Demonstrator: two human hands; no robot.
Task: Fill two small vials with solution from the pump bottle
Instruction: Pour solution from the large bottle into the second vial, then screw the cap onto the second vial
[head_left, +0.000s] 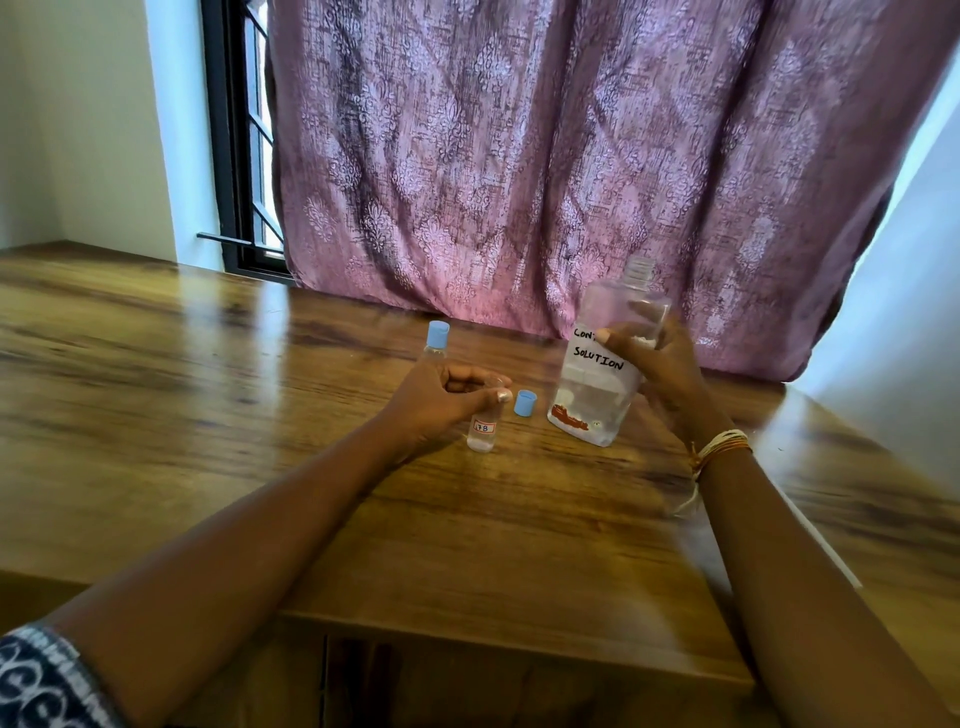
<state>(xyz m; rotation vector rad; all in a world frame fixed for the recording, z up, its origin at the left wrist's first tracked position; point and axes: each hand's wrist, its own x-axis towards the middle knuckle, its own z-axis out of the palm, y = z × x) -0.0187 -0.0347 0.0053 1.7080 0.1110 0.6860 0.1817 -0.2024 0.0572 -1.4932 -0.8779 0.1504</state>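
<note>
Pouring stage, judging by the setup: left hand (441, 395) pinching the open vial (483, 428) upright, right hand (649, 358) wrapped round the uncapped solution bottle (597, 374) just beside it. Next, probably: tilt bottle mouth over vial neck, slowly. Count: two vials, second capped (435, 343) beyond left hand; one loose blue cap (524, 402) between hands

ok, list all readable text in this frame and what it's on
"SOLUTION": handwritten on the white label of the big bottle held by the right hand.
"CON...": the line above it, the rest hidden by the thumb.
"L78" or similar: small label on the open vial held by the left hand; blurred, uncertain.
</note>
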